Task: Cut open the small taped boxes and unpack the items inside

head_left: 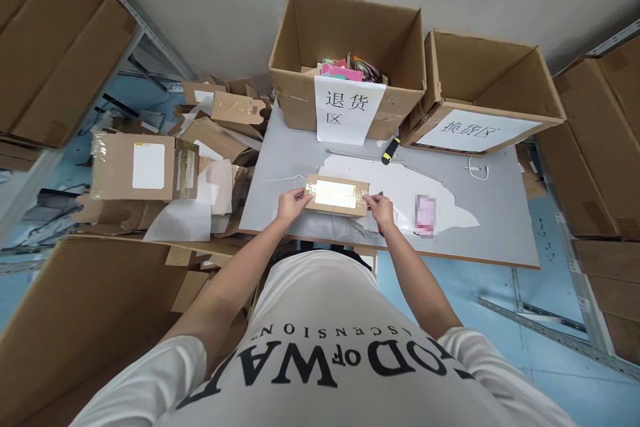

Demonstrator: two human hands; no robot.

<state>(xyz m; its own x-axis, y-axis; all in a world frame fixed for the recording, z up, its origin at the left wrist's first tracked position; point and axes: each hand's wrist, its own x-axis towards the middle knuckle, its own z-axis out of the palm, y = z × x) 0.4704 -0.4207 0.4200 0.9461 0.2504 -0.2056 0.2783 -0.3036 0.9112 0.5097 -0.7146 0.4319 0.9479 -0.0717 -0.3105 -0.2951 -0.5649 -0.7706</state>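
A small flat cardboard parcel point(337, 195) with a white label and clear tape lies on the grey table point(495, 227) in front of me. My left hand point(293, 203) grips its left end. At the right end, my right hand point(381, 208) pinches the parcel's edge where the tape is. Both forearms reach forward over my white printed shirt.
Behind the parcel stand two open cartons with paper signs, one point(345, 57) holding colourful items, one point(475, 90) tipped forward. A yellow-black cutter point(391, 150), a pink item point(425, 213) and a white cable point(477, 169) lie on the table. Torn boxes point(165, 167) pile up left.
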